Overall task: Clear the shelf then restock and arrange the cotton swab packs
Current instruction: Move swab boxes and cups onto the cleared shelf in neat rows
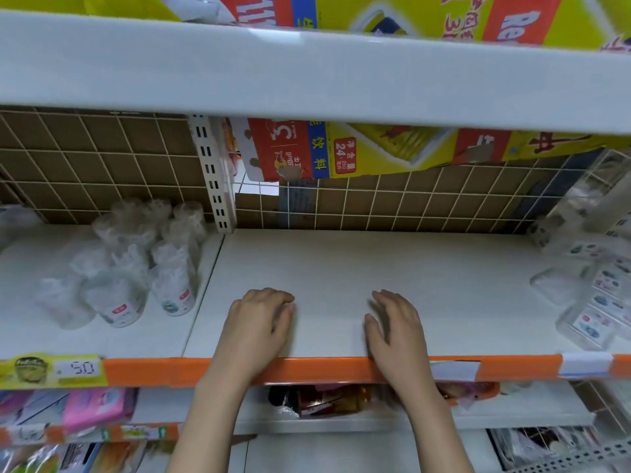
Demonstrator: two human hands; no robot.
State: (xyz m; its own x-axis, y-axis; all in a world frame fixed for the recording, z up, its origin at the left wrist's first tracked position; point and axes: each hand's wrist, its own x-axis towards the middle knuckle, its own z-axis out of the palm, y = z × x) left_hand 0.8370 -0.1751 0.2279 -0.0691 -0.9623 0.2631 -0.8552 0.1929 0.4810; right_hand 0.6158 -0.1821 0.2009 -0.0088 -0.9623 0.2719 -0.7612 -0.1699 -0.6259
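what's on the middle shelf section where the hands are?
Only the two hands: left hand and right hand rest over the bare white shelf board. Clear cylindrical packs stand to the left, flat clear packs to the right. The board under the palms is covered.

**My hands and forearms: as seen**

My left hand (261, 322) and right hand (396, 327): bare, no gloves, rings or watch. Forearms bare below the orange shelf edge (324, 368); no sleeve in view. Nails short, unpainted.
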